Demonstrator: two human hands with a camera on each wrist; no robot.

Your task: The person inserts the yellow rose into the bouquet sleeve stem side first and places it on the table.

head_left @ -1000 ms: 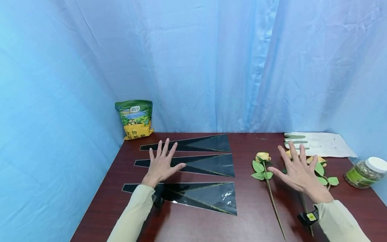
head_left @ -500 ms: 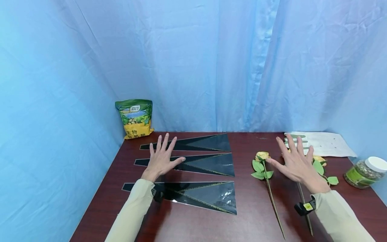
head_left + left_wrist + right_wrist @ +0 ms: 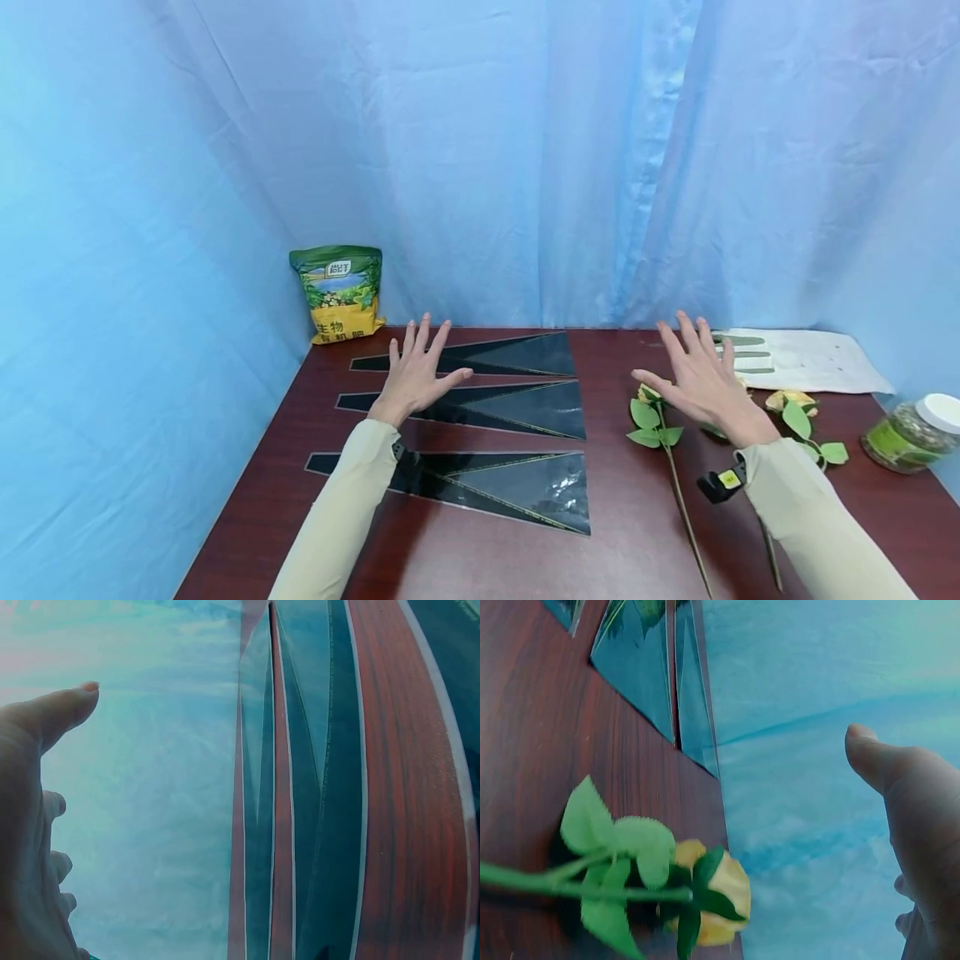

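We see a blue curtain (image 3: 480, 167) behind and at the sides of a dark red wood-grained table (image 3: 480, 558); on its left half lie three tapered black sheets (image 3: 517, 408), narrow ends to the left, one beyond another, with gold lines and lettering too small for us to read; at the far right a white glove (image 3: 817, 360) with green bands lies flat; at the far left stands a green-and-yellow bag (image 3: 341, 292), on which we read 尚洋 and, lower down, 生物有机肥; over the sheets we find the left hand (image 3: 416, 375), fingers straight and spread; the right hand (image 3: 701, 375) is likewise spread, above the yellow roses (image 3: 666, 437), which lie on the right half, partly hidden by it; beside them sits a white-lidded jar (image 3: 911, 433), its green label unreadable to us; smallest is the black wrist device (image 3: 722, 482) with a yellow tag.
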